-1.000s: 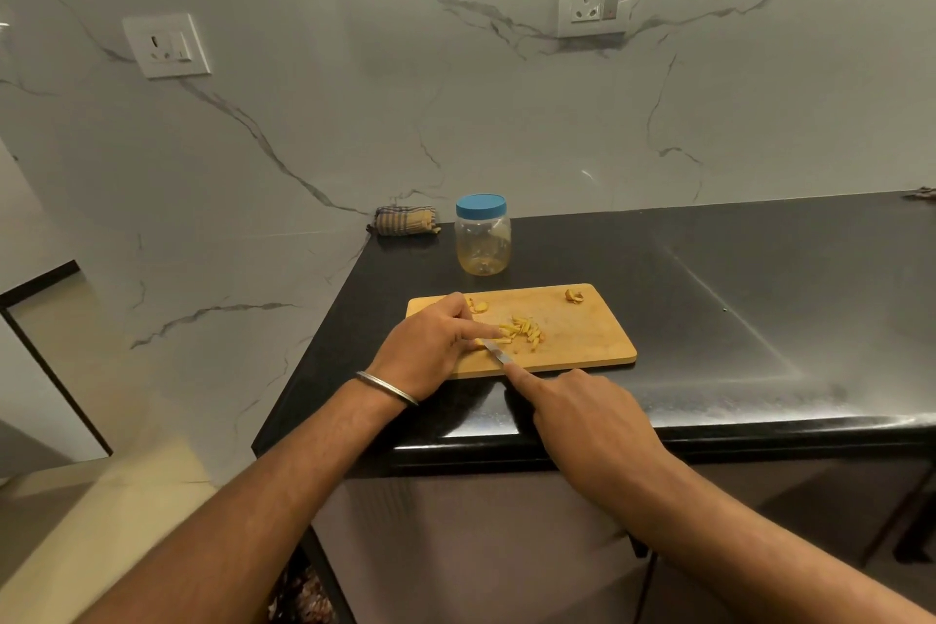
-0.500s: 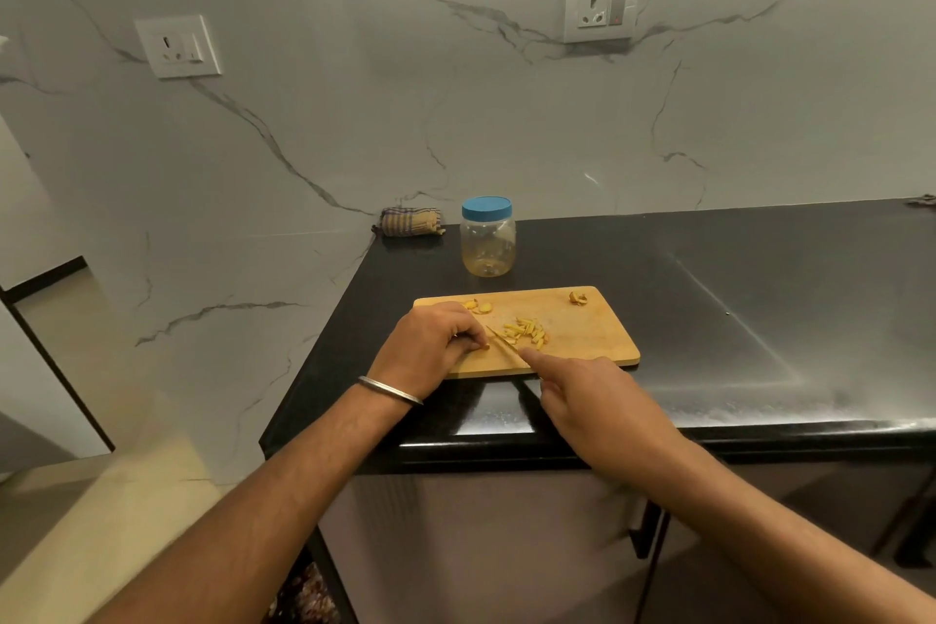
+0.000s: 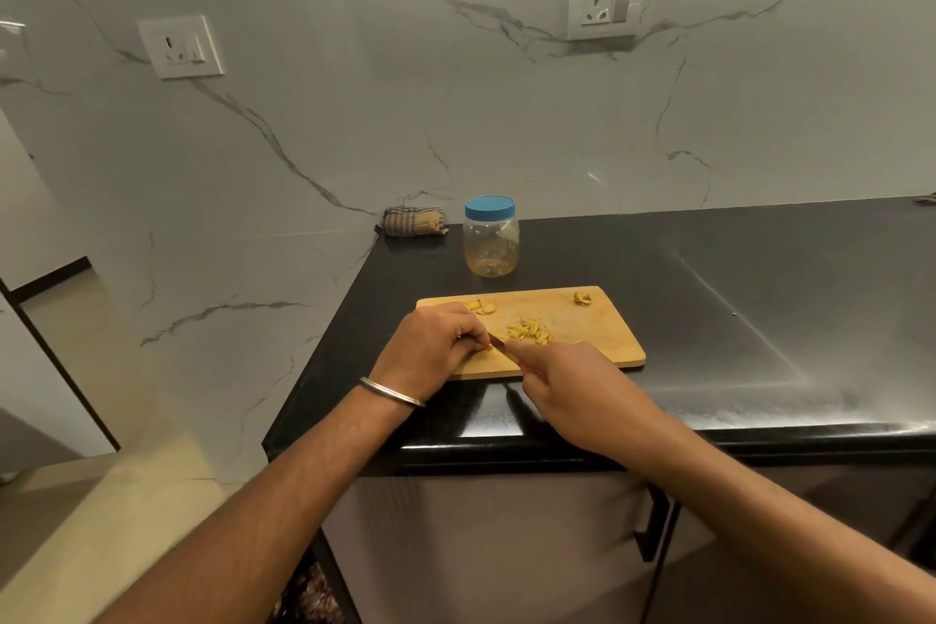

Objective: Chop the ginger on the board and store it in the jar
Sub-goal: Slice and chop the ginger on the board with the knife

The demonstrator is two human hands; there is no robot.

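Wooden board [image 3: 597,334] carries the work: the left hand [image 3: 430,350], fingers flat a second ago, now curls to pinch a ginger piece [image 3: 485,346]; the right hand [image 3: 577,388], gripping the knife [image 3: 499,344], has drawn closer, so chopping continues beside the cut ginger [image 3: 529,330], with the jar [image 3: 491,238] capped behind.

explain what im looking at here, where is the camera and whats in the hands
No machine here: a person wears a camera on the head, looking down at their own two bare hands. A wooden cutting board lies on a black counter. The left hand pinches a small piece of ginger at its fingertips; the right hand holds a knife, blade by that piece. Chopped ginger strips lie mid-board. Behind stands a clear jar, blue lid on, beside a folded cloth.
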